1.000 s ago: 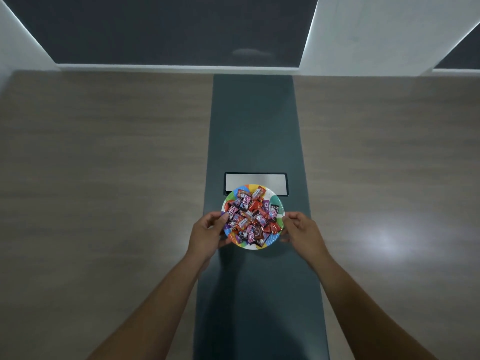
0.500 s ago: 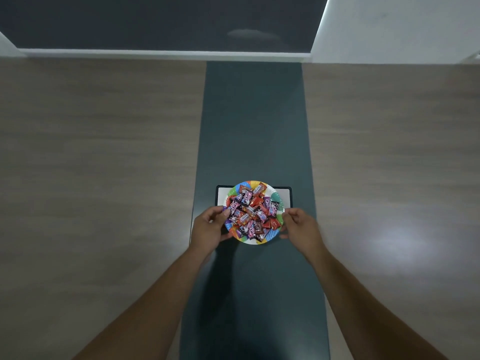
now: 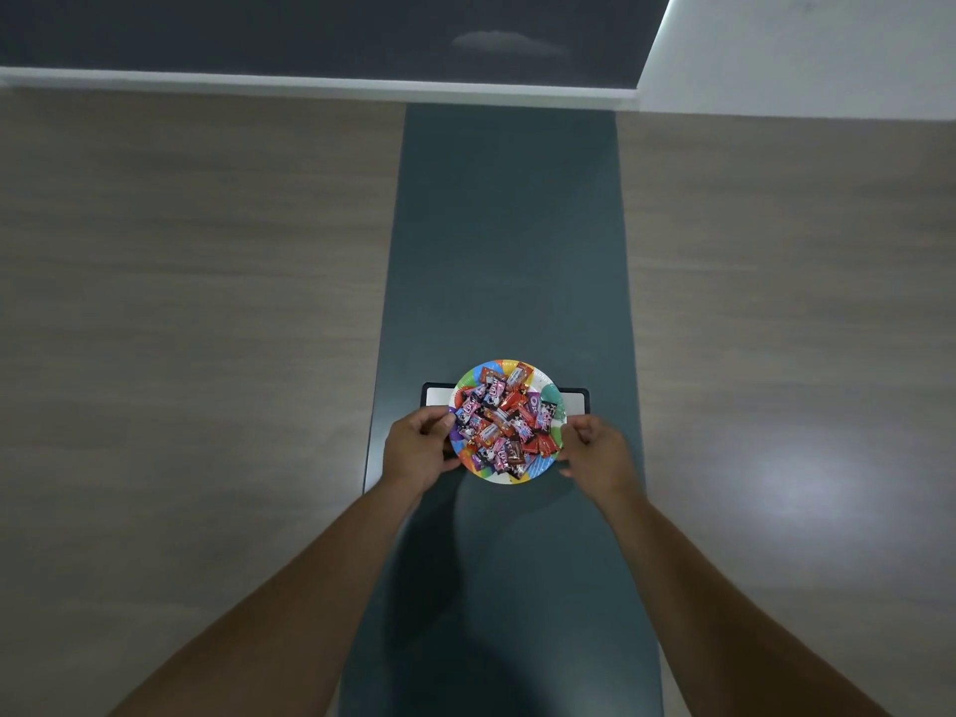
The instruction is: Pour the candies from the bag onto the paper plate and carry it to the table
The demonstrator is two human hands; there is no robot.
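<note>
Head view: colourful paper plate [image 3: 495, 473] heaped with candies [image 3: 504, 424].

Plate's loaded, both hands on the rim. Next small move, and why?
Probably lower the paper plate level onto the dark green strip and only then release. The left hand and right hand grip opposite rims, the candies are heaped, and the plate's shadow lies offset, suggesting it isn't down yet.

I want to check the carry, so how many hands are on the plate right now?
2. The left hand grips the left rim of the plate; the right hand is at the right rim, fingers curled at its edge. The candies are piled on the plate between them.
</note>
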